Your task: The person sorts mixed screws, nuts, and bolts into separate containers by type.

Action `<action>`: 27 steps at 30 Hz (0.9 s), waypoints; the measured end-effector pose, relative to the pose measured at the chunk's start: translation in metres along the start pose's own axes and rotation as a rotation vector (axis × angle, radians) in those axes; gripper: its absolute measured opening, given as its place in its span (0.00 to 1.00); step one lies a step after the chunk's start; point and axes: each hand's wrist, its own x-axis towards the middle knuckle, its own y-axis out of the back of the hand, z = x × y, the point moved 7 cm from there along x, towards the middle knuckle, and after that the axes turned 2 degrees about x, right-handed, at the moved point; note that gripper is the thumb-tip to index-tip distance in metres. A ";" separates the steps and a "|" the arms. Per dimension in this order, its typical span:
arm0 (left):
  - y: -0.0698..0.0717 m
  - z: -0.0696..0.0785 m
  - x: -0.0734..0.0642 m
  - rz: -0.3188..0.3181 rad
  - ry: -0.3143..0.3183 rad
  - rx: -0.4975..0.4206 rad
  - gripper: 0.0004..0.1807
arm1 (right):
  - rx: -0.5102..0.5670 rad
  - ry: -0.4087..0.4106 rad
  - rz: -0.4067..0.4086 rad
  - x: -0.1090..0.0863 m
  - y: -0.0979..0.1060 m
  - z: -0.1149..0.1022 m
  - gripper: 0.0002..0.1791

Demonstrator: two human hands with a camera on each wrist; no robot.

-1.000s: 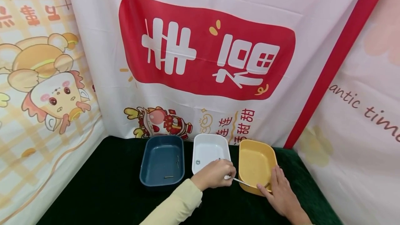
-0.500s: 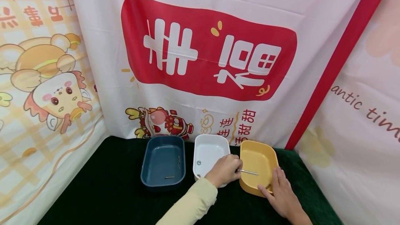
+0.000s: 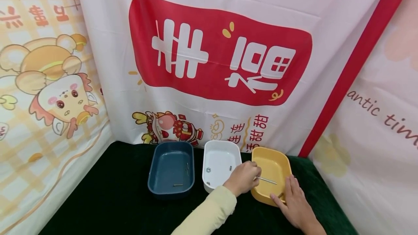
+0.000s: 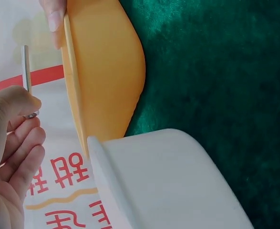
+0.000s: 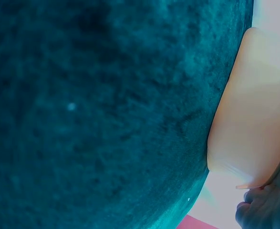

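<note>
My left hand (image 3: pixel 243 178) pinches a slim silver metal rod (image 3: pixel 267 180) between thumb and fingers. The rod points to the right, over the yellow tray (image 3: pixel 269 166). In the left wrist view the rod (image 4: pixel 26 67) sticks up past the thumb, its lower end showing just under the thumb tip. At the yellow tray's near right corner rests my right hand (image 3: pixel 295 204), fingers straight along the right rim and thumb at the front rim. A small brownish piece (image 3: pixel 281 195) lies in that tray beside the thumb. Only folded-looking fingertips (image 5: pixel 254 198) show in the right wrist view.
A white tray (image 3: pixel 222 142) stands in the middle, holding small metal nuts (image 3: pixel 208 169). Left of it is a blue tray (image 3: pixel 151 166) with several thin screws (image 3: pixel 177 185). The trays stand on dark green cloth (image 3: pixel 107 198), against a printed curtain (image 3: pixel 294 126).
My left hand has moved right with the rod, from over the white tray's front edge to the yellow tray's left side, uncovering more nuts. The right hand has stayed put.
</note>
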 end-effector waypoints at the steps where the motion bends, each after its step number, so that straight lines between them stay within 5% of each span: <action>1: 0.001 0.000 0.001 0.004 -0.005 0.008 0.03 | 0.001 0.002 0.004 0.000 0.001 0.000 0.60; 7: 0.008 0.003 0.005 0.001 -0.020 0.015 0.04 | 0.008 0.004 0.005 0.001 0.003 0.000 0.59; 15: 0.001 0.002 0.000 -0.118 -0.030 -0.042 0.22 | -0.007 -0.005 -0.010 0.001 0.000 0.000 0.62; 27: 0.032 -0.023 -0.036 -0.053 -0.021 -0.015 0.25 | -0.023 -0.010 -0.015 0.001 0.000 0.001 0.63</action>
